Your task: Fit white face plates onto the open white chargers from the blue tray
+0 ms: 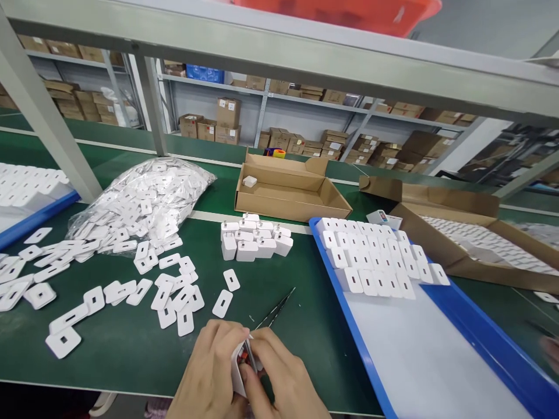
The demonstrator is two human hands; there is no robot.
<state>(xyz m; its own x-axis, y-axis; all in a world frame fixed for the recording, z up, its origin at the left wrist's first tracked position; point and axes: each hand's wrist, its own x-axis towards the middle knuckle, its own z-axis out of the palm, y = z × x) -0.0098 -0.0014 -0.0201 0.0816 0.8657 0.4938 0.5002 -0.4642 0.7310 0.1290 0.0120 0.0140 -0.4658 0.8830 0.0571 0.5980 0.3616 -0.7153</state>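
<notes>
My left hand [215, 369] is closed around a white charger housing [237, 372], held near the table's front edge. An orange and metallic-looking part [245, 355] shows at its open side; its exact kind is hard to make out. My right hand [279, 375] is closed against that part, thumb and fingers pinching it at the housing. Just beyond my fingers, a pair of tweezers [276, 309] points away to the right. Two loose white cover plates with slots [223, 302] lie ahead of my left hand. Several white plug chargers [255, 238] stand grouped farther back.
Loose white plates [174, 297] spread leftward from a clear bag [144, 198]. At right, a blue-rimmed tray [371, 355] bears rows of white chargers. An open cardboard box [288, 203] stands behind, another [445, 256] at far right. A metal beam [279, 55] crosses overhead. Another person's hand [551, 352] blurs at the right edge.
</notes>
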